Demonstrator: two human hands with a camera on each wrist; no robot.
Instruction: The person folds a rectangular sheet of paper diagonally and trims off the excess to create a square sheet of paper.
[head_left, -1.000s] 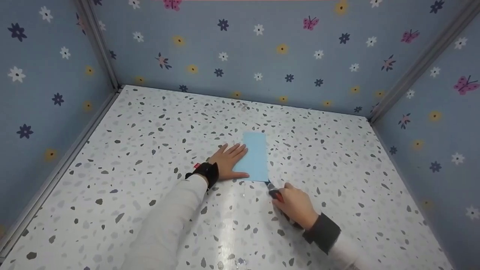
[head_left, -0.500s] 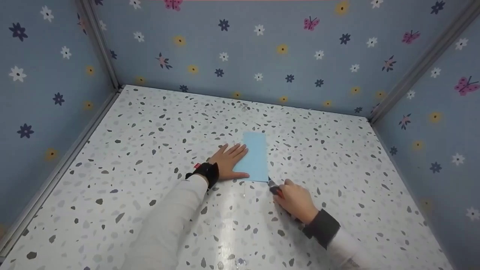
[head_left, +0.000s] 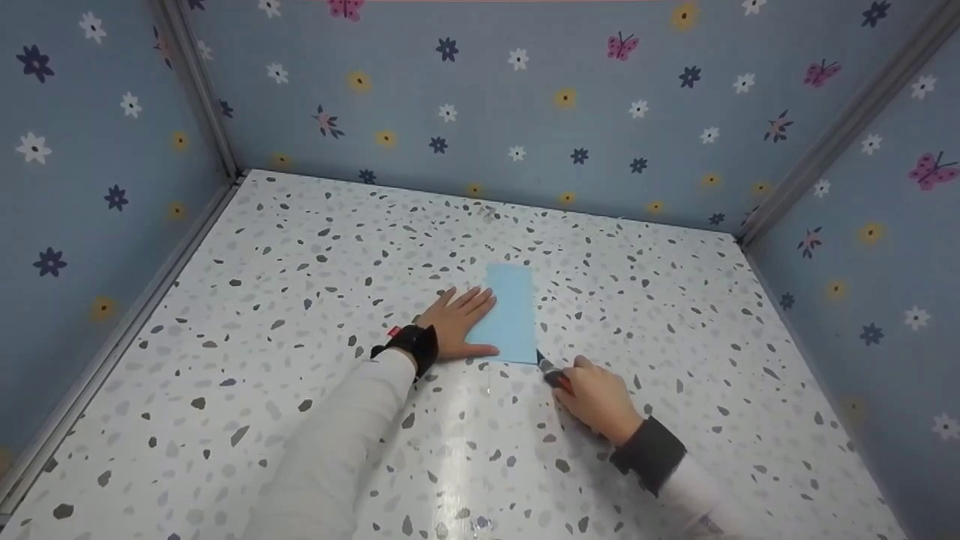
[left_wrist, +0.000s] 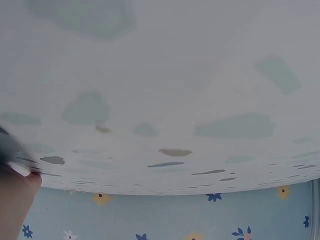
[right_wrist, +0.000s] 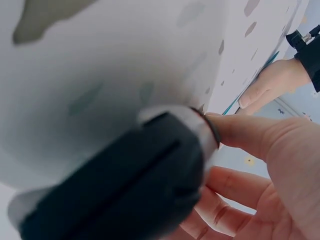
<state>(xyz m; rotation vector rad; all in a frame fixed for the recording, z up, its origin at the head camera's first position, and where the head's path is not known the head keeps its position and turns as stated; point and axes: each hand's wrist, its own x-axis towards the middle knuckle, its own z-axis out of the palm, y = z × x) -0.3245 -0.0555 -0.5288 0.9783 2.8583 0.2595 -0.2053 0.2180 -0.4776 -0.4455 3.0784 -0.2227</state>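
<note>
A light blue sheet of paper (head_left: 512, 315) lies flat on the speckled table. My left hand (head_left: 454, 328) rests on its left side with the fingers spread, the thumb along the lower edge. My right hand (head_left: 600, 401) grips a dark utility knife (head_left: 553, 375) with a red accent. The knife's tip is at the paper's lower right corner; whether it touches is too small to tell. In the right wrist view the knife's thick handle (right_wrist: 125, 180) fills the foreground, blurred, with my left hand (right_wrist: 272, 82) behind. At the left wrist view's edge, fingers (left_wrist: 17, 200) show beside a dark blur.
The white speckled tabletop (head_left: 337, 240) stretches around both hands. Blue floral panels (head_left: 480, 97) stand at the back and both sides, joined by grey posts (head_left: 196, 90). Both wrists wear dark bands (head_left: 646, 456).
My right hand has shifted slightly right, and the knife's tip has moved a little up along the paper's lower right corner. My left hand and the paper have stayed put.
</note>
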